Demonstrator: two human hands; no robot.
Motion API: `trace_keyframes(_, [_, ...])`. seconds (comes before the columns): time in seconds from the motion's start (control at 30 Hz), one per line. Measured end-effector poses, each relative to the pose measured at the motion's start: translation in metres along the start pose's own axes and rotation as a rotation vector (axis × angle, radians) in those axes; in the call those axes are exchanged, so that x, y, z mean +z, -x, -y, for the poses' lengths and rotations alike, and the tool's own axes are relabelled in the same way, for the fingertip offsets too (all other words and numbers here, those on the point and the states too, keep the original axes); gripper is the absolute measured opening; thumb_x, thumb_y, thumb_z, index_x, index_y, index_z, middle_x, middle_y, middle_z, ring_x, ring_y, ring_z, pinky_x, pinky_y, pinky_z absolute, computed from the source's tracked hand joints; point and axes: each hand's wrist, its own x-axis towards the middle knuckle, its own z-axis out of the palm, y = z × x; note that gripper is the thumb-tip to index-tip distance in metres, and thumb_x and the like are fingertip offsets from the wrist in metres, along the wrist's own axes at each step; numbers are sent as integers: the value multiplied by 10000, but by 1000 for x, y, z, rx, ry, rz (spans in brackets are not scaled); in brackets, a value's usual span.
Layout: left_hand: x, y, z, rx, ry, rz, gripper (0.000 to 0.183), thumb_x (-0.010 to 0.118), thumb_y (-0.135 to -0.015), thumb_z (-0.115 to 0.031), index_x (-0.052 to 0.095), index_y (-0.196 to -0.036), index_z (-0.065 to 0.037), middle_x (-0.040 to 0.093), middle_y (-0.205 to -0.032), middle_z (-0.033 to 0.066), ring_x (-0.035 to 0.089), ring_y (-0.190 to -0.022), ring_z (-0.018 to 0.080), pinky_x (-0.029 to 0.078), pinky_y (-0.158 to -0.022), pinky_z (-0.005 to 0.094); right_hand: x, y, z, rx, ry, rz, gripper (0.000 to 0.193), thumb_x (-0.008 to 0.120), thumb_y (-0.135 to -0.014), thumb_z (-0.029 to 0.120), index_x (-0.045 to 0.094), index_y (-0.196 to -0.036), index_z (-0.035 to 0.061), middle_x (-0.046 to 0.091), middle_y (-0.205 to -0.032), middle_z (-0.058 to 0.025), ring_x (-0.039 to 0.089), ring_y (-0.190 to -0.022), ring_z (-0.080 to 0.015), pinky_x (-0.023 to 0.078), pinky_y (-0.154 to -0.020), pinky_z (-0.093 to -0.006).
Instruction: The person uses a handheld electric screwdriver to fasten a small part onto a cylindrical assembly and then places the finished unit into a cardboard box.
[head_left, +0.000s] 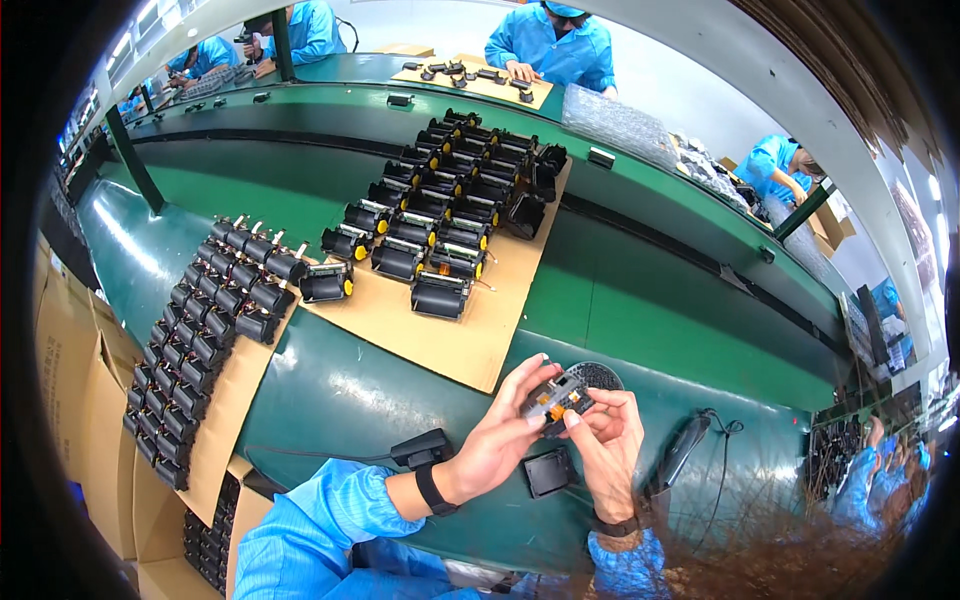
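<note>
Blue fabric covers the person's forearms, the left sleeve (325, 515) ending short of a black wristband (433, 492). Both hands meet over the green table (360, 400), fingers drawn in close around a small grey-and-black device (556, 402) with an orange part. The left hand (505, 422) grips it from its left side; the right hand (607, 440) holds its other side, thumb near the orange part. The device is held just in front of a round dark dish (596, 376). A square black piece (549, 472) lies between the wrists, and a black handheld tool (684, 452) with a cord rests right of the right hand. Farther off, black units with yellow gears (438, 296) stand in rows on a cardboard sheet (400, 337).
</note>
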Motion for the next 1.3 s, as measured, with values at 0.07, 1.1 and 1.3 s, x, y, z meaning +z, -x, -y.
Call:
trace_keyframes(0.07, [2, 1, 1, 18, -18, 22, 797, 578, -1003, -88, 167, -1682, -157, 242, -1703, 116, 299, -1558, 284, 259, -1261, 483, 1, 0, 2, 0, -73, 3, 389, 758, -908, -79, 538, -1225, -22, 646, -956, -76, 714, -835, -135, 620, -752, -283])
trace_keyframes(1.1, [-14, 1, 12, -149, -312, -46, 356, 419, -1160, -301, 532, -1367, -34, 601, -1296, 89, 639, -1204, 179, 622, -983, 405, -18, -11, 3, -317, 529, 170, 344, 813, -848, 73, 679, -1160, 17, 658, -1186, -155, 647, -1142, -307, 517, -985, -397])
trace_keyframes(1.3, [-16, 4, 13, -151, -452, -38, 328, 469, -1149, -258, 571, -1368, -37, 616, -1263, 50, 619, -1069, 111, 598, -826, 294, -24, -12, -4, -280, 514, 177, 244, 802, -880, 94, 702, -1088, 15, 626, -1228, -157, 662, -1103, -308, 540, -949, -388])
